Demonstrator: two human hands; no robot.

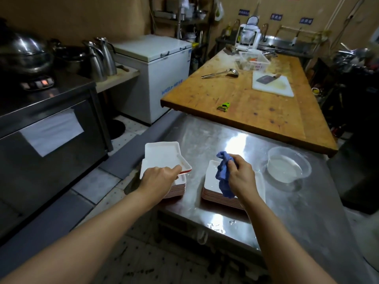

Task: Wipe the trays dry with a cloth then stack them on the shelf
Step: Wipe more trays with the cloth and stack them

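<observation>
Two stacks of white trays with red undersides stand on the steel table (287,212). My left hand (158,180) grips the near edge of the top white tray (162,156), which is tilted up off the left stack (176,190). A brownish smear shows at that tray's right corner. My right hand (242,177) holds a crumpled blue cloth (223,173) over the right stack (213,191), whose near part is hidden by my hand and wrist.
A clear plastic bowl (288,163) with water sits right of the stacks. Behind lies a wooden worktop (246,103) with a green peeler (224,106), ladle, basket and cutting board with cleaver. A steel cabinet (51,130) and white freezer (155,78) stand left.
</observation>
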